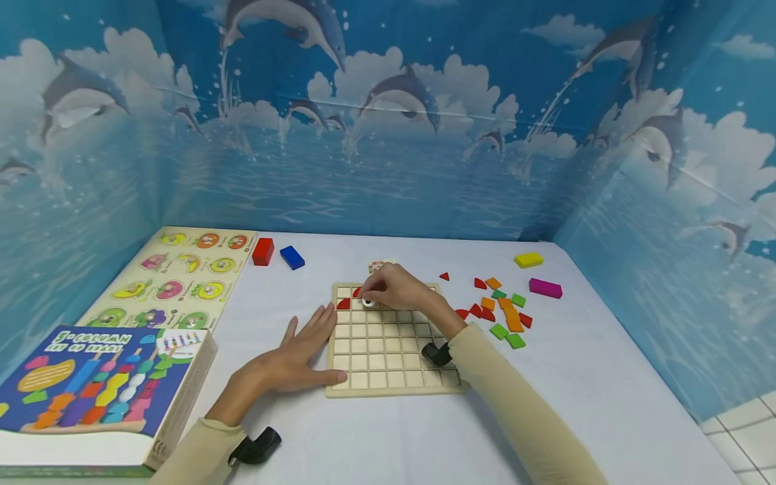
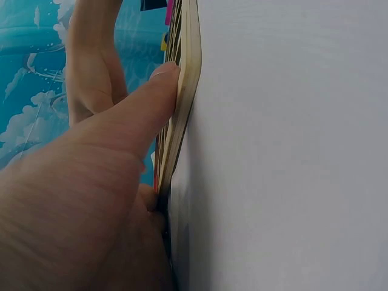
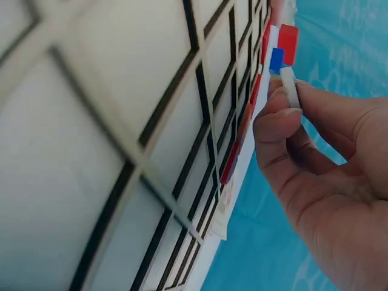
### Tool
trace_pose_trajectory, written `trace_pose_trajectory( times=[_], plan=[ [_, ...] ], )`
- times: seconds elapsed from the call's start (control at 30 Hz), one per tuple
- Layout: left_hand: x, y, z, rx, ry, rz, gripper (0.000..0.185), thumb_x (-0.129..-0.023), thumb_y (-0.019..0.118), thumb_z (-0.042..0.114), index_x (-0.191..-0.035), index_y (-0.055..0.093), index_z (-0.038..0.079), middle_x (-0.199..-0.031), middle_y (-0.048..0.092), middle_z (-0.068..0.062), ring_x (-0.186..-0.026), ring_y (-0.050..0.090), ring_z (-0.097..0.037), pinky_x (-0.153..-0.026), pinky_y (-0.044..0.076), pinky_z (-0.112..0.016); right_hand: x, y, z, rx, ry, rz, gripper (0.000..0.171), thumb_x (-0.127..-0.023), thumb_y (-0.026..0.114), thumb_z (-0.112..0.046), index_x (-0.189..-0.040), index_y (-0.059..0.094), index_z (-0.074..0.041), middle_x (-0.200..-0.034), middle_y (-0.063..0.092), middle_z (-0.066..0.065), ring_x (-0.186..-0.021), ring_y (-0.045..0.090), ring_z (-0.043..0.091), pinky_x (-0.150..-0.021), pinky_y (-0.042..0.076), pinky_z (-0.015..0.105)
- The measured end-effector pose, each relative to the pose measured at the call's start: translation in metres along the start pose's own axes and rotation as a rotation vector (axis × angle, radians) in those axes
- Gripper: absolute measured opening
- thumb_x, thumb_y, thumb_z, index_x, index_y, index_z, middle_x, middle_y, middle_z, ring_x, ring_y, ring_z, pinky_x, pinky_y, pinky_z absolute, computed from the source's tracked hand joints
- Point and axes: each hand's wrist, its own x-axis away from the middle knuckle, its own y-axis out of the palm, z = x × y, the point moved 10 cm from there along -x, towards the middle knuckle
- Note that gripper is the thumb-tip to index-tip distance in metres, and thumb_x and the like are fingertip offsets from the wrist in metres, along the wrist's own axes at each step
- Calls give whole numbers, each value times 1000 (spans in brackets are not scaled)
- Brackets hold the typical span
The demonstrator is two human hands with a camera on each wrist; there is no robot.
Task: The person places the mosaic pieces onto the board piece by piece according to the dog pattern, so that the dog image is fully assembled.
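Two hands at the grid board (image 1: 388, 350).
Left hand (image 1: 297, 353) flat at nine o'clock; right hand (image 1: 397, 289) pinches a white piece (image 1: 368, 302) at twelve.

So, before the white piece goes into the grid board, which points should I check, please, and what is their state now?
1. Left hand lies flat, steadying the grid board: ok.
2. Right hand pinches the white piece: ok.
3. Piece is over the board's top rows, beside the red pieces: ok.
4. Cell under it is free: cannot tell, fingers hide it.
5. Spare coloured pieces lie off the board: ok.
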Motion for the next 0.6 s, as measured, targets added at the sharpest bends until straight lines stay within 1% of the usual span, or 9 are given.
trace_pose_trajectory(
  times=[0.07,0.13,0.27,0.3,0.37,0.47,0.6],
  plan=[
    [1,0,0,6,-1,1,119,-93,72,68,-174,3,14,-182,-6,2,-168,-11,-20,-130,-19,-57,-6,3,-3,30,-21,10,13,-102,72,0,-108,83,3,-100,81,12,-80,77,20,-78,61,26],
    [0,0,1,9,1,1,119,-93,72,67,-174,3,15,-181,-6,3,-168,-11,-20,-130,-19,-57,-9,4,-4,36,-22,33,9,-99,76,1,-105,83,2,-98,81,11,-79,77,18,-79,62,28],
    [0,-1,3,2,3,-1,118,-93,73,67,-174,3,15,-181,-7,3,-168,-11,-20,-130,-19,-57,-12,2,-3,13,14,91,2,-94,82,1,-93,83,0,-88,81,8,-76,76,19,-74,62,28],
    [0,-1,4,1,2,-3,118,-93,73,67,-174,3,15,-181,-7,3,-168,-11,-20,-130,-19,-56,-13,2,-3,7,20,99,3,-93,82,1,-91,83,-1,-87,80,7,-76,76,19,-70,62,28],
    [1,-2,5,1,1,-8,119,-93,72,67,-174,3,14,-182,-7,2,-168,-12,-20,-130,-19,-56,-16,3,-3,10,27,104,5,-93,82,1,-89,84,-1,-85,80,7,-75,76,20,-69,62,27],
    [3,-4,7,26,12,-7,120,-93,73,68,-174,5,10,-183,-5,-2,-168,-11,-24,-129,-20,-58,-18,5,-1,15,45,98,4,-95,82,-1,-92,85,-1,-88,81,7,-77,76,19,-70,62,25],
    [4,-4,6,31,10,-4,122,-91,73,70,-174,6,11,-183,-4,-1,-168,-11,-23,-129,-21,-58,-17,4,0,19,72,101,6,-97,81,-4,-98,86,-1,-93,82,8,-77,76,19,-70,62,28]
  ],
)
